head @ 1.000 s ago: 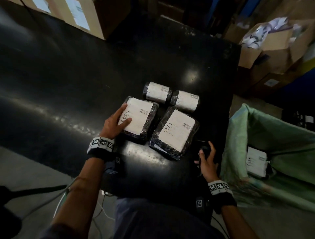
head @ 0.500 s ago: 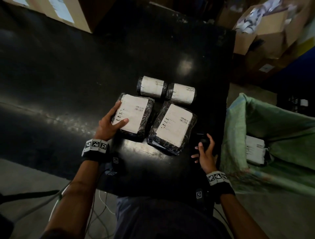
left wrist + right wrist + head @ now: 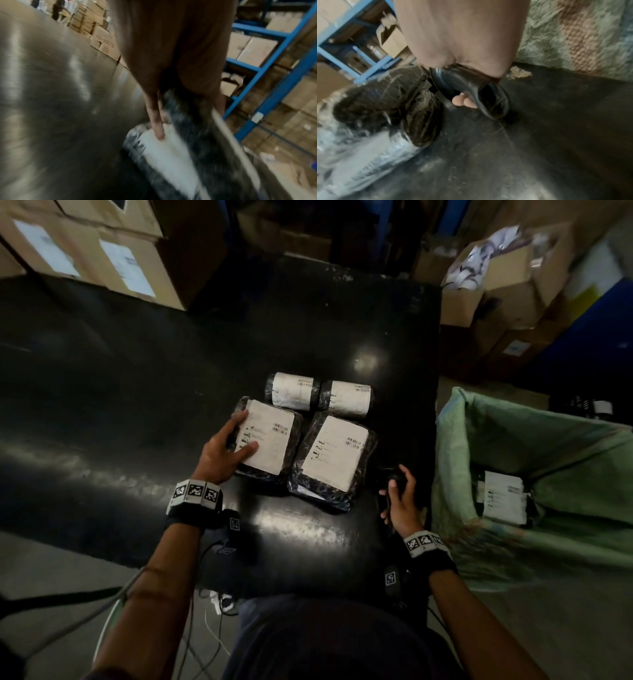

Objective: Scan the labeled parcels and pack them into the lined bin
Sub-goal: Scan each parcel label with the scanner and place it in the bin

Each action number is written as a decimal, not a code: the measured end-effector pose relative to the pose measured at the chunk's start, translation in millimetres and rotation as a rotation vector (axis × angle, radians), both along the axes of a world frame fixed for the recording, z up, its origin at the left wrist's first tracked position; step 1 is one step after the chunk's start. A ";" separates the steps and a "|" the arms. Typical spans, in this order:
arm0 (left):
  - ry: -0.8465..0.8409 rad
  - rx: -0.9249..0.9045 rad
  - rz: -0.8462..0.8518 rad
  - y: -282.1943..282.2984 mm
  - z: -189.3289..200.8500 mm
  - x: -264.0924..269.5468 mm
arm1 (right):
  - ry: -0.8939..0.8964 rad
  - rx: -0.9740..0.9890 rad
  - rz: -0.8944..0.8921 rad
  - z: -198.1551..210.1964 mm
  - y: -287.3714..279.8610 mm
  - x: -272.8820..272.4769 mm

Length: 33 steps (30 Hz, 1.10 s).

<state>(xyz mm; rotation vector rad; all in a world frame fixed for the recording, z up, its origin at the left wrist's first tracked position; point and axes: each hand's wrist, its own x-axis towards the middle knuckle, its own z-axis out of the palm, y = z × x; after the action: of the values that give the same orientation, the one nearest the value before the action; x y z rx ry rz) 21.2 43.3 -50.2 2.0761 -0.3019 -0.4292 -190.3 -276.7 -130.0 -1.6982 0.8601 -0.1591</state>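
Note:
Four black-wrapped parcels with white labels lie on the black table [image 3: 137, 392]: two flat ones and two rolls [image 3: 294, 390] behind them. My left hand [image 3: 236, 440] grips the left flat parcel [image 3: 270, 436] at its left edge, thumb on the label and fingers [image 3: 158, 129] along the side. The right flat parcel [image 3: 334, 453] lies untouched beside it. At the table's right front, my right hand [image 3: 399, 491] holds a black scanner [image 3: 471, 83], fingers curled round its handle. The green-lined bin [image 3: 548, 433] stands to the right, with one labeled parcel [image 3: 503, 496] inside.
Large cardboard boxes [image 3: 102, 251] stand at the table's far left. More open boxes [image 3: 496, 278] sit on the floor behind the bin. Blue shelving [image 3: 267, 65] with cartons rises beyond the table. Cables [image 3: 205, 628] hang by my legs.
My left fingers have slid a little farther up the left edge of the flat parcel. The right hand stays by the table's right front with the scanner.

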 end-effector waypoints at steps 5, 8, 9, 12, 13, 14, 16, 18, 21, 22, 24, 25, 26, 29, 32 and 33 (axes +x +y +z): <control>-0.140 0.056 0.076 3.2 -6.6 -14.0 | -0.084 0.000 -0.004 9.8 -6.7 -1.2; -0.227 0.086 0.163 0.4 -2.2 -23.0 | -0.135 -0.012 0.009 26.0 -10.0 -1.6; -0.255 0.085 0.185 0.1 -0.6 -26.8 | -0.149 -0.017 0.018 32.2 -10.8 -1.6; -0.281 0.015 0.236 0.8 4.7 -36.9 | -0.199 -0.025 0.061 53.9 -9.7 -1.3; -0.287 -0.022 0.251 1.4 5.6 -39.0 | -0.214 -0.025 0.076 62.0 -8.6 -1.7; -0.284 -0.060 0.265 1.1 7.2 -40.5 | -0.231 -0.024 0.090 70.7 -6.9 -2.3; -0.269 -0.126 0.290 -1.6 13.7 -42.7 | -0.276 -0.020 0.117 89.8 -2.8 -3.6; -0.267 -0.189 0.301 -8.7 23.6 -44.8 | -0.324 -0.021 0.138 107.0 1.7 -3.2; -0.284 -0.299 0.278 -28.4 41.4 -48.9 | -0.419 0.008 0.145 130.6 7.3 0.4; -0.289 -0.336 0.267 -36.2 45.9 -49.1 | -0.448 0.016 0.151 139.0 8.4 1.7; -0.298 -0.403 0.244 -53.1 53.2 -49.0 | -0.494 0.017 0.167 155.6 9.6 3.8; -0.301 -0.426 0.235 -61.3 55.2 -48.2 | -0.509 0.014 0.173 163.5 9.7 4.5; -0.303 -0.444 0.223 -69.4 57.0 -47.5 | -0.520 0.013 0.175 171.0 9.8 5.0; -0.271 -0.493 0.197 -94.0 64.8 -47.0 | -0.544 0.004 0.174 190.6 9.9 6.6; -0.247 -0.550 0.148 -118.8 75.9 -50.1 | -0.591 0.023 0.155 210.1 10.6 5.2; -0.233 -0.569 0.132 -126.6 78.6 -51.0 | -0.607 0.032 0.148 216.8 11.1 4.1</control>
<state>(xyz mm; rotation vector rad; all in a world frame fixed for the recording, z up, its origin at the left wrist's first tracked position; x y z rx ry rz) -29.8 -83.3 28.4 1.5715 -0.3722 -0.0089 -186.2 -265.7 86.8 -1.5474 0.2827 -0.5253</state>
